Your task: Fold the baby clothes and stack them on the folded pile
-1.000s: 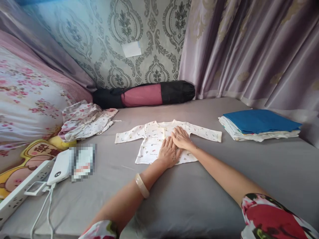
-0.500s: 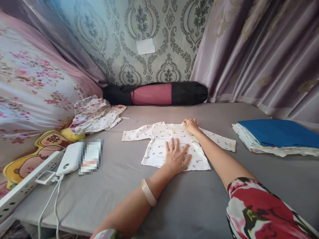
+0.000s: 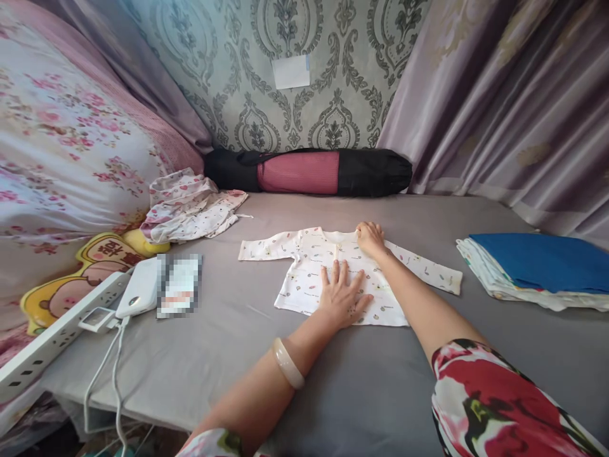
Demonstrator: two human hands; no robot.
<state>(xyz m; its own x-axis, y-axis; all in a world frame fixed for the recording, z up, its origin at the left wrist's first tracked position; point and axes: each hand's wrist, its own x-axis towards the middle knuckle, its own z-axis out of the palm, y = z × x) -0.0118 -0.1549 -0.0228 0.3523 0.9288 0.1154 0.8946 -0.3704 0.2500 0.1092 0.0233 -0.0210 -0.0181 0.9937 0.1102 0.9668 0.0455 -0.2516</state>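
Head view: shirt [image 3: 307,273] lies on the near side of the bag [image 3: 304,173], sleeve-to-sleeve axis roughly parallel to it; left hand [image 3: 340,295] spread on the front, right hand [image 3: 372,240], nearer the bag, curled at the neckline, pinch unclear.

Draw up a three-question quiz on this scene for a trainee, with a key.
1. True or false: the right hand, fingers curled, is at the shoulder of the white long-sleeved shirt, beside the collar.
2. Fill in: the top cloth on the folded stack is ____ in colour.
3. Multiple choice: the left hand is
A) clenched in a fist
B) raised well above the shirt
C) spread flat on the shirt

Key: 1. True; 2. blue; 3. C
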